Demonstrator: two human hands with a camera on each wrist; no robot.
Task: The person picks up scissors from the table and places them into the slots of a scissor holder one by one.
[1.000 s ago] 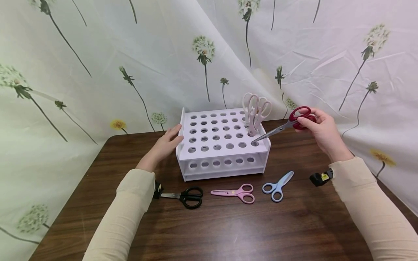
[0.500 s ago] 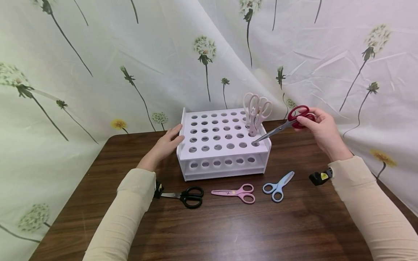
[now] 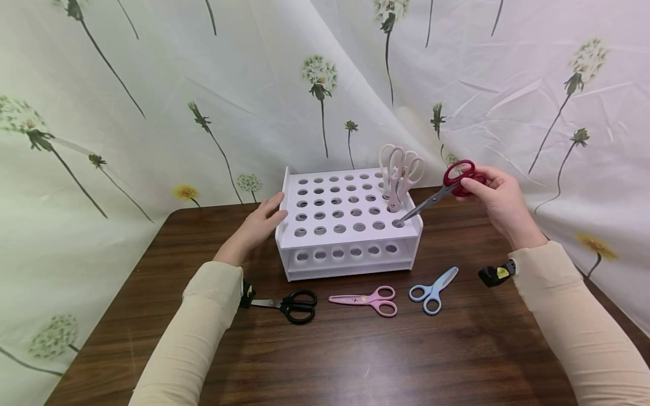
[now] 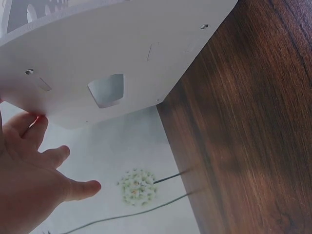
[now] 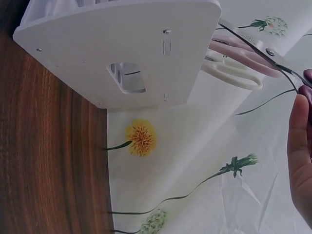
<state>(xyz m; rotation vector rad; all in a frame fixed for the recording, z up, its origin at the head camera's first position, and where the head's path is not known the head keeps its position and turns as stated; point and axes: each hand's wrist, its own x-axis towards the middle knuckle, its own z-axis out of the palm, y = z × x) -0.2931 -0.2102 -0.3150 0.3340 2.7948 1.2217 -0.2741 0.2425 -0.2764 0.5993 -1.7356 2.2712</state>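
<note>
My right hand [image 3: 493, 197] pinches the red handles of a pair of scissors [image 3: 431, 200]. Their blades slant down to the left, and the tip is at the front right hole of a white rack [image 3: 330, 239]; how deep it sits I cannot tell. In the right wrist view the scissors' blades [image 5: 253, 46] pass over the rack's top edge. My left hand [image 3: 256, 225] touches the rack's left side panel with its fingertips, fingers fairly straight. The left wrist view shows that hand [image 4: 39, 170] against the panel [image 4: 141, 58], thumb apart from it.
Several pale pink and white scissors [image 3: 400, 172] stand in the rack's right column. On the table [image 3: 304, 366], in front of the rack, lie black-handled scissors [image 3: 298, 307], pink scissors [image 3: 373, 300] and blue scissors [image 3: 431, 292]. A flowered cloth [image 3: 244, 84] hangs behind.
The red scissors have tilted a little steeper, handles raised and shifted slightly left, with the tip at the front right hole. The left hand stays at the rack's side.
</note>
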